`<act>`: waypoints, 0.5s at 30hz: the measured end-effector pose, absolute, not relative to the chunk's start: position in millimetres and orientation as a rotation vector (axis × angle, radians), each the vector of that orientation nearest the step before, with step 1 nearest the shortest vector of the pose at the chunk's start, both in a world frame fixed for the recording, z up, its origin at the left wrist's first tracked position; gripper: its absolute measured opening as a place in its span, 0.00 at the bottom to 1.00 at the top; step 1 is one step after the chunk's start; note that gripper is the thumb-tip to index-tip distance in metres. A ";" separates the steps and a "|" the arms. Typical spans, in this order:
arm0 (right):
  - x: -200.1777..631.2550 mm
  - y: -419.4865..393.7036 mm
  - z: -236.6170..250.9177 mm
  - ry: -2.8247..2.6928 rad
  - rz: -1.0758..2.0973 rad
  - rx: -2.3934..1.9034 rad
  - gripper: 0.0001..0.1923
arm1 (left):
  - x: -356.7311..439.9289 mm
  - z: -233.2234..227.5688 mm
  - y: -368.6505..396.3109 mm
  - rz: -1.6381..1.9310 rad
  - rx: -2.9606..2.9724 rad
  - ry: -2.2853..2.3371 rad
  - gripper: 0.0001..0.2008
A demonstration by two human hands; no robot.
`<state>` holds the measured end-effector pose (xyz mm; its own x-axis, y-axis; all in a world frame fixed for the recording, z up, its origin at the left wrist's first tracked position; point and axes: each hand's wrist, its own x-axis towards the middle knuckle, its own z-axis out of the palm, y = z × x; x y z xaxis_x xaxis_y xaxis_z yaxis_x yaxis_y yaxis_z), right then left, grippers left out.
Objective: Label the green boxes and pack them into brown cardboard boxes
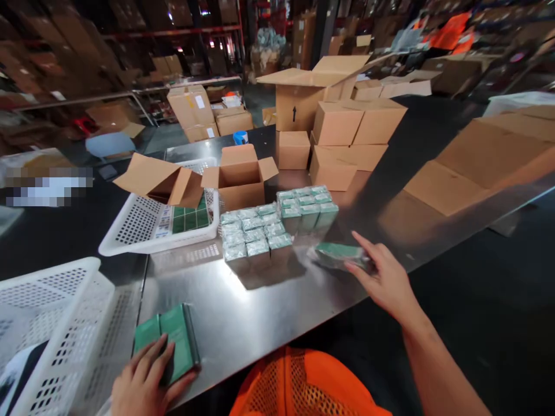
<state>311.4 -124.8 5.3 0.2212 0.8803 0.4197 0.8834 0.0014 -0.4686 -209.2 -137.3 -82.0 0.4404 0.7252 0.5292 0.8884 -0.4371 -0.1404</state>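
Head view: a stack of flat green packets [173,338] is pressed under the left hand [145,381], fingers spread flat over it rather than closed around it, at the near edge of the steel table [243,312]. A single wrapped green packet [340,254] is touched by the extended fingers of the right hand [385,280]; no closed grasp is seen. Two blocks of wrapped green boxes [277,222] are stood just beyond, near an open carton [240,176]. A white perforated basket [151,222] is positioned to the left, another [47,329] beside the left hand.
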 end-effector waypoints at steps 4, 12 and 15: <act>291.5 -151.1 -9.0 -1.045 0.443 -1.529 0.20 | -206.4 -56.8 -141.2 -0.514 -2.384 -1.390 0.28; 151.9 -166.4 -30.0 -0.706 1.204 -1.056 0.14 | -75.9 -7.7 -163.2 -2.437 -2.379 -2.723 0.37; 122.8 -169.9 -35.4 -1.159 1.275 -0.920 0.18 | -40.6 -0.5 -144.3 -3.308 -1.426 -2.761 0.32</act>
